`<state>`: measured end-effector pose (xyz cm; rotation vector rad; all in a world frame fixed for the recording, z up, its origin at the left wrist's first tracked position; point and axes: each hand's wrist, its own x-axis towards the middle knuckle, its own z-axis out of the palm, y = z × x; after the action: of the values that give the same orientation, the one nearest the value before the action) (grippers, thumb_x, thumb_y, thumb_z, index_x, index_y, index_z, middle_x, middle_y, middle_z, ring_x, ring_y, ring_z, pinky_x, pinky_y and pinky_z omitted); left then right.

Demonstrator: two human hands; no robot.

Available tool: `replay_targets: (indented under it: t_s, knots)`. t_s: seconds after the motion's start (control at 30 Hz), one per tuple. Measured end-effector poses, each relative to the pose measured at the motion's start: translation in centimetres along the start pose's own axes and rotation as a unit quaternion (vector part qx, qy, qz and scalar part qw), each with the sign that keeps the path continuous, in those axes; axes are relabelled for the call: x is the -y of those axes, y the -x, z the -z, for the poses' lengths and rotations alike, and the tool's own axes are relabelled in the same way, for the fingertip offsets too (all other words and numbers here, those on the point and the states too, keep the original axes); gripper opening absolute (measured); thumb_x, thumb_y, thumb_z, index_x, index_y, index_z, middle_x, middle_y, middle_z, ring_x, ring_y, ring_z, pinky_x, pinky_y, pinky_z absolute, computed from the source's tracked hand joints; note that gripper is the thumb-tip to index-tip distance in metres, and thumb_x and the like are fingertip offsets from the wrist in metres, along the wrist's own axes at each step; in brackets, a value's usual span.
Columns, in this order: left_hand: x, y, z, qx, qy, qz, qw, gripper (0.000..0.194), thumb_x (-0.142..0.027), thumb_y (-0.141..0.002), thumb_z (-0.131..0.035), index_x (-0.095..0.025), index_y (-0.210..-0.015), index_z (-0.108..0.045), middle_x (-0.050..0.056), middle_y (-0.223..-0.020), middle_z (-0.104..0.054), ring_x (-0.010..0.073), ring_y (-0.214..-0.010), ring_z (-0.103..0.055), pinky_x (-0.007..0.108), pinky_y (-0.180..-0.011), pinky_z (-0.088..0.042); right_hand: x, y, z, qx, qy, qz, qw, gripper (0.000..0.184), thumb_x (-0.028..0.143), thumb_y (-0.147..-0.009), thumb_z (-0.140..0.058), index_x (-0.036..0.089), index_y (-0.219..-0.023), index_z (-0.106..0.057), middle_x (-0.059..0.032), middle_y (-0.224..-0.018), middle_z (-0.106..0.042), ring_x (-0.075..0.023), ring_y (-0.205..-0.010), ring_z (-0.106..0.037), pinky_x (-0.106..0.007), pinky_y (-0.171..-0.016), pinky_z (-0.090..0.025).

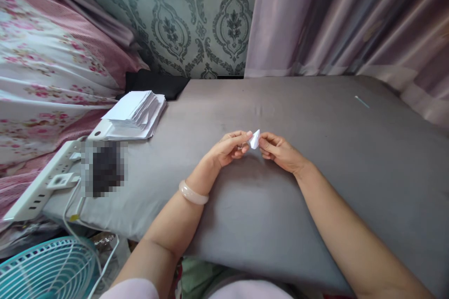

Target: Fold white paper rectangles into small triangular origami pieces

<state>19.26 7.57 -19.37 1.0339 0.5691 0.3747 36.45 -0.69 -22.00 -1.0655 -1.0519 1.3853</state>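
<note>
White paper, creased into a small pointed piece (254, 139), sits between the person's two hands, near the middle of the grey cloth-covered surface (351, 173). On one side the left hand (233, 147) has its thumb laid along the paper and the other fingers curled beneath, clamped on it; on the other, the right hand (279, 149) pinches the opposite edge between thumb and bent fingers. Gripping from both sides probably keeps so slight a thing steady and its folds pressed together; how its layers lie is too small to tell. Both forearms reach in from the near edge, likely so that the paper is centred in front of the body.

Loose sheets form an uneven paper stack (135, 114) at the far left, beside a folded black cloth (157, 84), perhaps set there to leave elbow room while lying within the left arm's reach. A white power strip (40, 187) runs along the left edge, which seems to keep the white cable (72, 201) hanging over the side, above the turquoise fan (49, 271). Near it, a dark object (107, 168) is pixelated beyond recognition. Far right, a thin stick (362, 102) lies well apart from the hands.
</note>
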Motion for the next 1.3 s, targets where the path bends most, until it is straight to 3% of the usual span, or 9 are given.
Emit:
replay_targets:
  t_s: [0.13, 0.23, 0.33, 0.53, 0.77, 0.97, 1.1, 1.3]
  knots:
    - [-0.1, 0.3, 0.2, 0.043, -0.035, 0.021, 0.998, 0.038, -0.049, -0.074, -0.074, -0.017, -0.079, -0.053, -0.002, -0.055, -0.056, 0.0027, -0.037, -0.039, 0.017, -0.036, -0.018, 0.2, 0.3, 0.3, 0.045, -0.002, -0.027, 0.999, 0.027, 0.049, -0.083, -0.066, 0.024, -0.09, -0.06, 0.0072, -0.063, -0.042, -0.0061, -0.051, -0.034, -0.022, -0.048, -0.026]
    - [-0.2, 0.4, 0.4, 0.034, -0.067, 0.02, 0.997, 0.038, -0.048, -0.072, -0.075, -0.016, -0.078, -0.056, -0.001, -0.06, -0.058, 0.0034, -0.043, -0.045, 0.017, -0.039, -0.022, 0.5, 0.5, 0.2, 0.041, 0.008, -0.048, 0.998, 0.03, 0.052, -0.081, -0.066, 0.023, -0.088, -0.058, 0.0061, -0.068, -0.052, -0.0056, -0.051, -0.042, -0.021, -0.047, -0.029]
    - [-0.3, 0.3, 0.6, 0.001, -0.107, -0.006, 0.994, 0.036, -0.045, -0.068, -0.078, -0.015, -0.075, -0.059, -0.001, -0.062, -0.057, 0.0036, -0.048, -0.046, 0.017, -0.041, -0.024, 0.7, 0.6, -0.1, 0.004, 0.037, -0.053, 0.998, 0.034, 0.055, -0.079, -0.066, 0.022, -0.082, -0.057, 0.004, -0.069, -0.058, -0.0073, -0.054, -0.05, -0.02, -0.047, -0.034]
    - [0.3, -0.5, 0.5, -0.066, -0.133, -0.117, 0.982, 0.034, -0.041, -0.065, -0.08, -0.012, -0.074, -0.063, 0.003, -0.074, -0.064, 0.0098, -0.068, -0.058, 0.023, -0.062, -0.045, 0.4, 0.1, -0.5, -0.109, 0.096, 0.004, 0.989, 0.035, 0.051, -0.071, -0.075, 0.018, -0.076, -0.063, -0.002, -0.075, -0.066, -0.0136, -0.071, -0.062, -0.025, -0.059, -0.05]
    - [1.0, -1.2, -0.3, -0.086, -0.076, -0.205, 0.972, 0.03, -0.029, -0.063, -0.081, -0.013, -0.074, -0.058, 0.003, -0.082, -0.067, 0.0112, -0.076, -0.062, 0.028, -0.078, -0.047, -0.1, -0.6, -0.8, -0.205, 0.06, 0.069, 0.975, 0.04, 0.043, -0.061, -0.083, 0.021, -0.084, -0.059, -0.0016, -0.084, -0.069, -0.0159, -0.078, -0.065, -0.028, -0.065, -0.052]
    - [1.1, -1.1, -0.4, -0.103, -0.08, -0.18, 0.975, 0.037, -0.03, -0.066, -0.08, -0.014, -0.095, -0.066, 0.003, -0.084, -0.068, 0.0114, -0.077, -0.061, 0.027, -0.078, -0.046, 0.0, -0.6, -1.3, -0.208, 0.105, 0.102, 0.967, 0.043, 0.045, -0.065, -0.081, 0.02, -0.095, -0.062, -0.0013, -0.081, -0.068, -0.0144, -0.074, -0.063, -0.03, -0.069, -0.052]
    - [1.0, -0.9, -0.4, -0.105, -0.127, -0.148, 0.975, 0.031, -0.039, -0.071, -0.076, -0.011, -0.083, -0.071, 0.007, -0.079, -0.07, 0.0123, -0.073, -0.06, 0.027, -0.074, -0.045, 0.0, -0.7, -1.6, -0.209, 0.113, 0.115, 0.965, 0.04, 0.044, -0.065, -0.08, 0.021, -0.094, -0.064, -0.0005, -0.08, -0.068, -0.0137, -0.074, -0.063, -0.031, -0.074, -0.052]
    - [1.2, -1.1, -0.5, -0.12, -0.119, -0.203, 0.964, 0.03, -0.041, -0.07, -0.076, -0.013, -0.078, -0.071, 0.004, -0.074, -0.069, 0.0124, -0.07, -0.059, 0.027, -0.073, -0.046, -0.4, -0.6, -1.7, -0.163, 0.023, 0.002, 0.986, 0.041, 0.053, -0.069, -0.076, 0.02, -0.091, -0.071, -0.0058, -0.086, -0.072, -0.0172, -0.079, -0.067, -0.031, -0.067, -0.056]
